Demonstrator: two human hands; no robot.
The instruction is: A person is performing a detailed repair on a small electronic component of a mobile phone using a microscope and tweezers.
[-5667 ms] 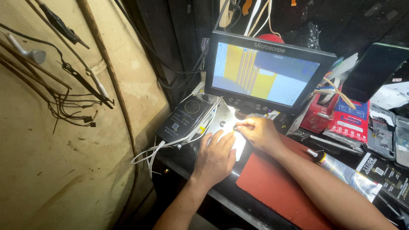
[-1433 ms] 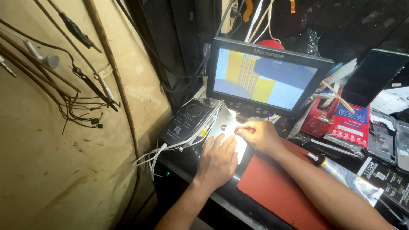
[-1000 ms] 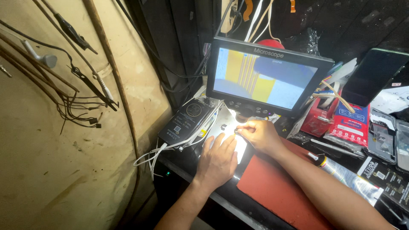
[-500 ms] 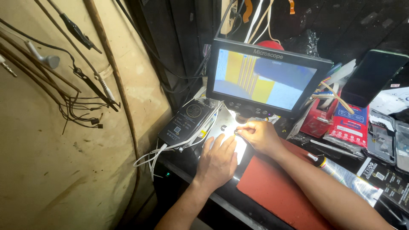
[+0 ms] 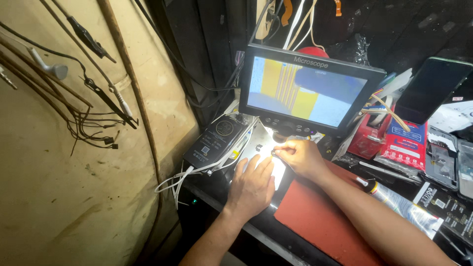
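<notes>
On the far left, dark cables and a white earbud (image 5: 58, 72) hung against a tan wall (image 5: 59, 197). Right of them, at the desk's left end, a black power adapter (image 5: 215, 141) lay tilted, with white cords (image 5: 180, 178) looping off its near corner over the desk edge.

Just right of the adapter sat the brightly lit microscope stage (image 5: 260, 148), washed out by the lamp under the monitor. The left hand (image 5: 252, 184) lay palm down on that stage, fingers spread flat and straight, holding nothing, its fingertips reaching toward the glare. Whatever small piece lay in the light was too washed out to make out; it sat at the left hand's fingertips and directly under the right hand's fingertips.

The right hand (image 5: 300, 156) came in from the right with its fingers curled and pinched together at the lit spot, touching a small dark item there; I could not tell what it gripped, or whether it truly held it. Its wrist rested above the red mat (image 5: 320, 221), which covered the desk (image 5: 256, 231) beside the stage.

Above both hands stood the microscope monitor (image 5: 308, 88), showing yellow and blue bands. Further right lay red packets (image 5: 399, 143), a propped dark phone (image 5: 431, 88) and a clear-wrapped tube (image 5: 399, 202).
</notes>
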